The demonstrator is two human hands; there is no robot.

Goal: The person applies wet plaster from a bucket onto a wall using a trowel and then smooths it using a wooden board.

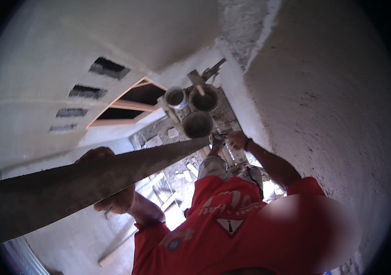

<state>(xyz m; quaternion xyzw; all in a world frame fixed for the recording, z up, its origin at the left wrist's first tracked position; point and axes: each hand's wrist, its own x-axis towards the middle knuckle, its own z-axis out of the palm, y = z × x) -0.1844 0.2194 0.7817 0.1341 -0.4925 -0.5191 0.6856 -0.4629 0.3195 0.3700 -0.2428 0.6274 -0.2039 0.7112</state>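
Observation:
My left hand (113,195) is wrapped around a long grey straightedge board (67,183) that runs from the lower left up toward the centre. Its far end reaches close to my right hand (237,140). My right hand, with a dark band on its wrist, is closed around a small metal tool (219,142) just below a round bucket (197,124); the tool's kind is too small to tell. A red shirt (223,229) fills the lower middle of the view.
Two more buckets (176,97) (203,97) sit on a stand by the rough plastered wall (323,91). A wood-framed opening (131,103) and dark slots (108,68) mark the pale wall at left. Rubble and loose planks (186,174) lie on the floor below.

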